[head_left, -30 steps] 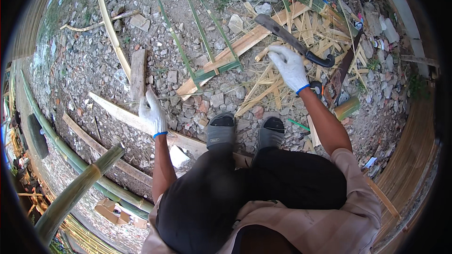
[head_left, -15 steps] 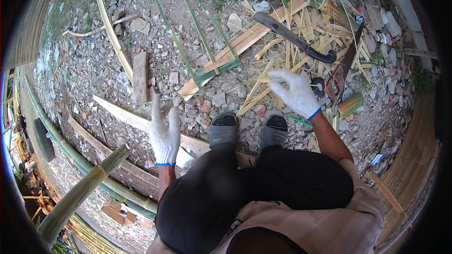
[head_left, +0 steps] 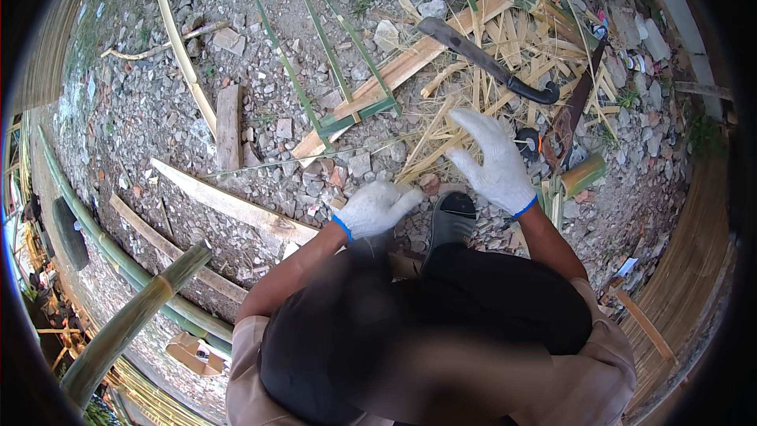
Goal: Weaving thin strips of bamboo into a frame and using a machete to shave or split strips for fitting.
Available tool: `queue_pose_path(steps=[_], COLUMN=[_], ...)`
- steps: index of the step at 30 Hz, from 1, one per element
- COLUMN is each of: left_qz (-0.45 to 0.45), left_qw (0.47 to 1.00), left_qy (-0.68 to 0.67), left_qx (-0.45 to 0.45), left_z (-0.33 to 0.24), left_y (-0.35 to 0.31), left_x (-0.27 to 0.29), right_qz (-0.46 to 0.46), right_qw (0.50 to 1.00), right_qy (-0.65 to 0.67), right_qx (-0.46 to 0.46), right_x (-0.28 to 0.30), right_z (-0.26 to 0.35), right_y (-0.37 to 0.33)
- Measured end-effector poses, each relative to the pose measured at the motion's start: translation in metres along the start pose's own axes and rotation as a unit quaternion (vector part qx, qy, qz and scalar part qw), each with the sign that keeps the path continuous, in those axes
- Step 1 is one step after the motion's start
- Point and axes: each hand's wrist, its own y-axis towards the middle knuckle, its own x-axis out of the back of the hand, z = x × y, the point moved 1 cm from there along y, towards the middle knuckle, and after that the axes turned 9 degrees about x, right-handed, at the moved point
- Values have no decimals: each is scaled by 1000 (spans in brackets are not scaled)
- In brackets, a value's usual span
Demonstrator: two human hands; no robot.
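Both my hands wear white knit gloves with blue cuffs. My left hand [head_left: 377,209] is over my left shoe, its thumb apart from partly hidden fingers and nothing seen in it. Over the stones in front of my right shoe [head_left: 453,219], my right hand [head_left: 493,159] is open, thumb and fingers spread, holding nothing. Ahead of them, green bamboo strips [head_left: 322,31] join a short green crosspiece [head_left: 359,117], which rests across a pale split plank [head_left: 402,65]. A machete [head_left: 485,57] with a black hooked handle lies beyond my right hand. A thin green strip [head_left: 307,161] lies on the stones.
Bamboo shavings [head_left: 516,47] are heaped beside a rusty tapered blade [head_left: 574,114] and a cut bamboo piece [head_left: 583,176]. At left are a curved pale slat [head_left: 236,203], a wooden block [head_left: 229,126] and a thick bamboo pole [head_left: 134,319]. Rubble covers the ground.
My left hand has swung right and inward, from beside my left knee to over my left shoe. My right hand has spread wider and turned its fingers forward. The view has shifted slightly.
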Motion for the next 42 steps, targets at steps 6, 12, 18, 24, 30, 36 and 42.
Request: queue_pose_path(steps=[6, 12, 18, 24, 30, 36, 42], left_qz=[-86, -119, -95, 6, 114, -485, -485], left_qw=[973, 968, 683, 701, 803, 869, 863], left_qy=[41, -181, -713, -695, -584, 35, 142], left_qx=[-212, -125, -122, -160, -35, 86, 20], left_z=[-17, -8, 11, -16, 16, 62, 103], left_y=[11, 7, 27, 31, -15, -36, 0], left_x=[-14, 15, 27, 10, 4, 49, 46], right_qz=[129, 31, 13, 2, 93, 23, 156], right_qw=[954, 965, 993, 981, 959, 1000, 970], right_qy=[260, 100, 53, 147, 118, -6, -51], right_qx=[-69, -240, -107, -126, -241, 15, 178], right_x=[-59, -30, -29, -75, -41, -48, -110], right_z=[21, -30, 3, 31, -36, -54, -68], right_y=[-6, -11, -3, 4, 1, 47, 80])
